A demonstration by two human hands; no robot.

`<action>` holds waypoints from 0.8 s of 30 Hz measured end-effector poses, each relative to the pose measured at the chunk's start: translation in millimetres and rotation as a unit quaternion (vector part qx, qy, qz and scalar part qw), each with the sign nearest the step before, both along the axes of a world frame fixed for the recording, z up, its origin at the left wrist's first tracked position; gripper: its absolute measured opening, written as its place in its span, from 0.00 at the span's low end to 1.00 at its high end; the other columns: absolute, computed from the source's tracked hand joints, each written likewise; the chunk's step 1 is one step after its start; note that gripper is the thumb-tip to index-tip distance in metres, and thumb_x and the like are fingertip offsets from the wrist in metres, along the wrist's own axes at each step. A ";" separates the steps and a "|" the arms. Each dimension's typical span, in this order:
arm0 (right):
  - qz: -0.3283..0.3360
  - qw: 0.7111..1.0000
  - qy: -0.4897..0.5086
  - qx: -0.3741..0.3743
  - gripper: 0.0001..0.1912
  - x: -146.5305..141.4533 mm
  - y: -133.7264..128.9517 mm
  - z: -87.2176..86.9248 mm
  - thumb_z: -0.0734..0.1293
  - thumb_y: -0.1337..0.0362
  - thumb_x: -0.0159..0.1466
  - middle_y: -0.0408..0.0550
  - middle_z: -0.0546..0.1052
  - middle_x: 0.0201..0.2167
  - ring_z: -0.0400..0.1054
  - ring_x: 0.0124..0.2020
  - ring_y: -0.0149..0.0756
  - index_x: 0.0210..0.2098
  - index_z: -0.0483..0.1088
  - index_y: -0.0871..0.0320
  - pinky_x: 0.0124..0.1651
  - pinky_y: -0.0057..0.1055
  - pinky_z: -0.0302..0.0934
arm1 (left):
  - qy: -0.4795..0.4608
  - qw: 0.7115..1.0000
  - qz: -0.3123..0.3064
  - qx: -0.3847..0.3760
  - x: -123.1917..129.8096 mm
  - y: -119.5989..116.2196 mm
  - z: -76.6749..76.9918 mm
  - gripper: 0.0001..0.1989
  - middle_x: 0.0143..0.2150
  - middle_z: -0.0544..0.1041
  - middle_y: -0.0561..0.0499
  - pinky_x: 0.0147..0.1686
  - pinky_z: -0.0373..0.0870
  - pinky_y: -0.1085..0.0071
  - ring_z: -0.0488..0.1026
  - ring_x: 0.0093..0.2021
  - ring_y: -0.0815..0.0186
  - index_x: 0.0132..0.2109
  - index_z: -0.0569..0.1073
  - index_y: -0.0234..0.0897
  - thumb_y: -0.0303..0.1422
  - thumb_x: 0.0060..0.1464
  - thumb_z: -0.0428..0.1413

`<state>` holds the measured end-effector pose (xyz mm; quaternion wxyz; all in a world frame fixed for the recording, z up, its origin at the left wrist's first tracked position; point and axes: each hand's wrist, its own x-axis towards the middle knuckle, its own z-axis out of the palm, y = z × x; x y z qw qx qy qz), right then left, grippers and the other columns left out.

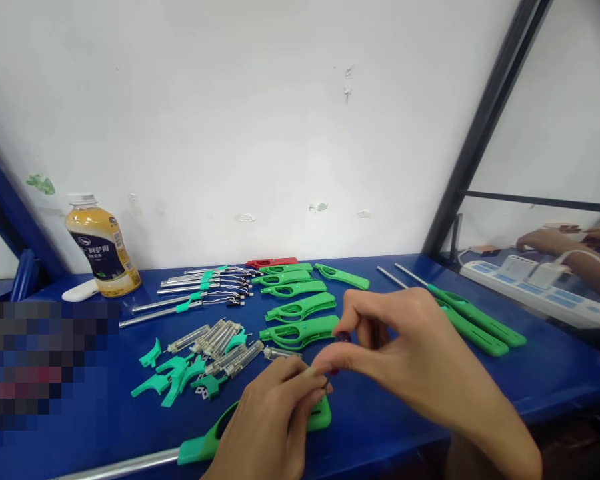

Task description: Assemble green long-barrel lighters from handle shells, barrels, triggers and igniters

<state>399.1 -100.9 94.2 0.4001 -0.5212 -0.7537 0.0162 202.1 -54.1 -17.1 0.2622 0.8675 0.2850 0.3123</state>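
At the front of the blue table lies a green lighter body [320,413] with a long metal tube [130,463] pointing left. My left hand [275,413] is over this body, its fingers closed and partly covering it. My right hand [395,340] is just above and to the right, thumb and index finger pinched near a small dark red piece [344,337]. A thin metal tip shows between the two hands. What my left fingertips grip is hidden.
Behind my hands lie several green shells [303,308], a red shell [273,263], metal tubes with wires [165,310], clear cartridges [220,339] and teal triggers [180,373]. A bottle [100,250] stands left; green lighters [475,327] and a power strip [545,290] lie right. Another person's hand [550,240] shows beyond.
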 end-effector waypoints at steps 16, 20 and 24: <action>0.010 1.000 -0.002 0.002 0.12 2.7 -0.6 3.6 0.80 0.57 0.65 0.35 0.79 0.23 0.72 0.23 0.29 0.30 0.78 0.53 0.28 0.26 0.62 | 0.007 1.000 0.003 0.003 -1.0 -0.5 0.3 0.16 0.44 0.81 0.50 0.42 0.75 0.70 0.81 0.43 0.63 0.44 0.82 0.45 0.31 0.75 0.49; 0.076 0.997 -0.010 -0.021 0.08 10.8 -9.3 2.8 0.75 0.63 0.71 0.40 0.87 0.46 0.81 0.42 0.33 0.49 0.81 0.47 0.41 0.25 0.71 | 0.001 1.000 -0.003 0.004 0.1 -0.6 0.5 0.17 0.45 0.81 0.50 0.44 0.75 0.70 0.81 0.44 0.64 0.46 0.81 0.45 0.30 0.75 0.47; 0.149 0.987 0.029 -0.046 0.14 16.5 -8.9 6.8 0.70 0.71 0.74 0.33 0.88 0.44 0.82 0.40 0.27 0.50 0.83 0.45 0.46 0.20 0.72 | 0.001 1.000 -0.006 0.000 0.3 -2.4 1.4 0.17 0.46 0.81 0.51 0.46 0.75 0.71 0.81 0.46 0.65 0.46 0.82 0.46 0.31 0.75 0.47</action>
